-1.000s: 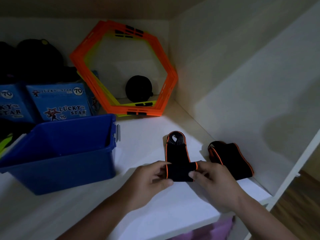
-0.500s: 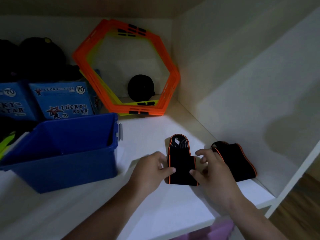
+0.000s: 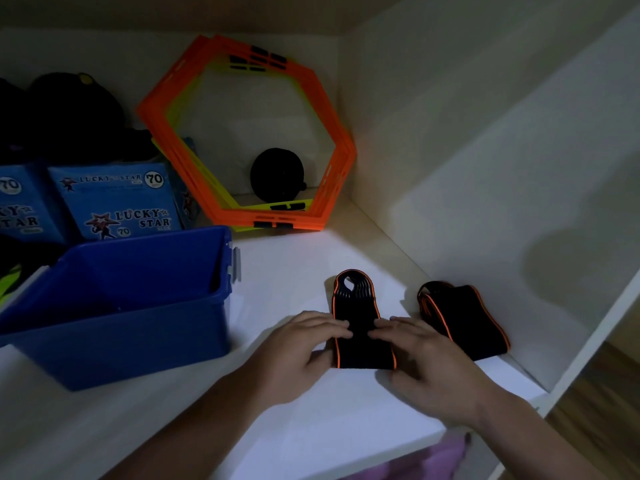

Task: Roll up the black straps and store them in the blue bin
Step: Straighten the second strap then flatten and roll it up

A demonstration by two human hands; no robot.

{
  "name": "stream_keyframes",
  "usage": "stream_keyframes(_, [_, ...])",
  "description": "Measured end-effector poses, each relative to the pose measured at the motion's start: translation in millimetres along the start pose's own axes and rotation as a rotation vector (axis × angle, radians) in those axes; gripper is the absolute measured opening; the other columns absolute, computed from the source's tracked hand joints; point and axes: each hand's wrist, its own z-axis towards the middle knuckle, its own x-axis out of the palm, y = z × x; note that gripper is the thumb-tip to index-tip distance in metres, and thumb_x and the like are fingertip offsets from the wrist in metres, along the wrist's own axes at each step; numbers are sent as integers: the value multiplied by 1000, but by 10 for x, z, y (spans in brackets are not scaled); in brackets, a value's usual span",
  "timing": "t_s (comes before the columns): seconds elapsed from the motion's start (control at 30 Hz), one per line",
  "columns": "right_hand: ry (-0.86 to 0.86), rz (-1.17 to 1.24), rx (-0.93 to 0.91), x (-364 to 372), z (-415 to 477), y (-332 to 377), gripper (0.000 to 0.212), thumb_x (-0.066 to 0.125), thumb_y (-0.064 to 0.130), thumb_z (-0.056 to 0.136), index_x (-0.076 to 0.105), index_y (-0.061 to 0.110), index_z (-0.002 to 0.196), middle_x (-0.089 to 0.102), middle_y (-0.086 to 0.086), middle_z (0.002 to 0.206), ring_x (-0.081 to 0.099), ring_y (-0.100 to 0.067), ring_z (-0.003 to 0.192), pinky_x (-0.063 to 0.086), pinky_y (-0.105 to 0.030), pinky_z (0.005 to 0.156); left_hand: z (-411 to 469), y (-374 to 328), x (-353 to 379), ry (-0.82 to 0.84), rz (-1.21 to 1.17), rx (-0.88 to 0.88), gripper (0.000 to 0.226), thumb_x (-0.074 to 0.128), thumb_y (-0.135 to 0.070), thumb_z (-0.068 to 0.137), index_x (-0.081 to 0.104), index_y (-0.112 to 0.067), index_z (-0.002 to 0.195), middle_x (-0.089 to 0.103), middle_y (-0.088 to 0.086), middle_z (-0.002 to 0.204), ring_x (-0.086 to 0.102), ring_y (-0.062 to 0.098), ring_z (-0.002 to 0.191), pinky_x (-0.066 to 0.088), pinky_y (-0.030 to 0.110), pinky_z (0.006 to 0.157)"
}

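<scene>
At lower centre of the frame, a black strap (image 3: 360,330) is pressed flat on the shelf (image 3: 304,271) by both hands' fingertips, left hand (image 3: 304,348) and right hand (image 3: 426,358), seemingly for rolling, with the blue bin (image 3: 138,306) at left.

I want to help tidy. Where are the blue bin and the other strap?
blue bin (image 3: 221,303): head view, right front rim corner.
other strap (image 3: 474,323): head view, middle of its black top.

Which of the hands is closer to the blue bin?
Left. The left hand lies just right of the blue bin; the right hand is farther off, across the black strap both press down.
</scene>
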Motion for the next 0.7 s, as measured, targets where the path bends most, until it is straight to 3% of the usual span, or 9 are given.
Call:
stream_keyframes(0.07, [-44, 10, -33, 5, -20, -1, 50, 66, 42, 80, 64, 37, 130, 60, 17, 138, 45, 0, 134, 39, -22, 112, -33, -3, -22, -20, -44, -5, 42, 53, -34, 84, 68, -37, 124, 64, -26, 131, 50, -7, 129, 49, 34, 102])
stream_keyframes(0.23, [-111, 100, -12, -87, -86, 49, 39, 68, 40, 84, 69, 38, 123, 59, 32, 117, 51, 7, 121, 43, -13, 101, -133, -65, -42, 47, -114, -11, 59, 67, -33, 75, 57, -43, 132, 58, -26, 130, 55, -3, 120, 46, 29, 102])
stream_keyframes(0.33, [-134, 219, 59, -101, -98, 79, 31, 69, 39, 84, 68, 44, 115, 65, 22, 110, 61, 5, 110, 47, -16, 95, -158, -115, -15, -76, -227, -41, 42, 71, -31, 81, 65, -40, 121, 69, -19, 103, 65, 5, 96, 53, 29, 87])
stream_keyframes(0.43, [-178, 313, 109, -76, -78, 94, 20, 69, 29, 91, 71, 41, 107, 73, 15, 98, 68, -3, 98, 53, -26, 86, -133, -177, -11, -82, -402, -150, 24, 70, -23, 88, 73, -31, 110, 76, -11, 91, 71, 7, 89, 54, 24, 84])
stream_keyframes(0.5, [-187, 382, 154, -61, -54, 136, 17, 66, 26, 94, 72, 37, 106, 75, 10, 93, 70, -7, 90, 55, -32, 81, -103, -200, 5, -103, -475, -229, 17, 67, -29, 89, 75, -22, 102, 77, -3, 87, 73, 15, 86, 57, 35, 84])
stream_keyframes(0.57, [-212, 463, 198, -51, -20, 201, 14, 63, 26, 97, 73, 33, 104, 76, 6, 88, 71, -9, 84, 55, -32, 79, -73, -194, 38, -142, -488, -294, 31, 64, -40, 87, 72, -12, 97, 75, 9, 86, 71, 25, 82, 57, 48, 82])
stream_keyframes(0.63, [-248, 487, 241, -37, 22, 254, 15, 61, 28, 99, 74, 30, 104, 77, 9, 84, 70, -4, 79, 53, -23, 73, -32, -208, 52, -166, -487, -340, 31, 66, -37, 89, 72, -7, 93, 73, 16, 83, 66, 18, 68, 57, 48, 75])
stream_keyframes(0.7, [-277, 412, 282, -8, 74, 266, 16, 59, 33, 99, 74, 29, 102, 75, 8, 76, 69, -4, 71, 51, -21, 65, 14, -234, 41, -174, -473, -387, 23, 69, -32, 91, 76, -10, 86, 72, 12, 73, 64, 12, 60, 60, 43, 68])
